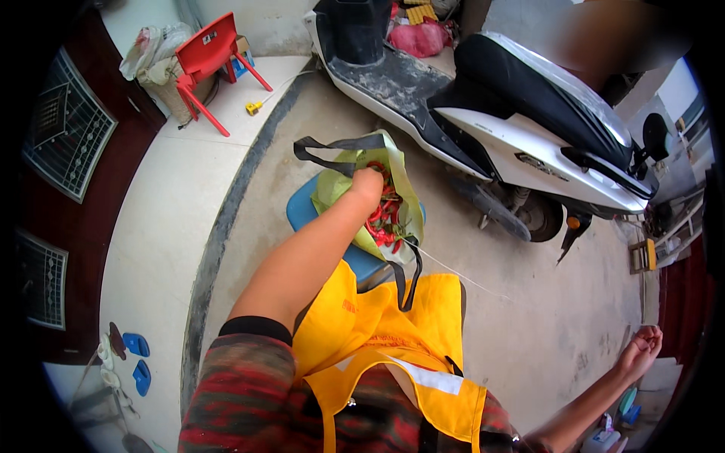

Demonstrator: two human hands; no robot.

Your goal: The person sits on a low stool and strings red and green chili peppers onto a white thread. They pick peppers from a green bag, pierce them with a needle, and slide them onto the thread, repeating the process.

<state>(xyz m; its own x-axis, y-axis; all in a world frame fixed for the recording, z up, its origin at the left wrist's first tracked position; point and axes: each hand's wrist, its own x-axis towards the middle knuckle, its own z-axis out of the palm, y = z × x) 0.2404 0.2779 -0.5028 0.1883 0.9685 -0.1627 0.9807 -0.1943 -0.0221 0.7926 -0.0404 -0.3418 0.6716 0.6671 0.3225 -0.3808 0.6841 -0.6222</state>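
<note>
A pale green bag (412, 170) with dark handles stands open on a blue stool (301, 205) before me. Red chili peppers (391, 212) with green stems lie inside it. My left hand (367, 184) reaches into the bag's mouth at the peppers; its fingertips are hidden, so its grip does not show. From the peppers at the near side, a thin white thread (447, 265) runs out to the right and fades from sight. Far out to the right is my right hand (643, 346), fingers curled; whether it holds the thread is too small to tell.
A white and black scooter (510, 130) stands just beyond the bag, to the right. On the raised pale step (153, 209) at left are a red chair (209, 48), a yellow plug socket (254, 107) and blue slippers (136, 344). My yellow apron (385, 317) touches the stool area.
</note>
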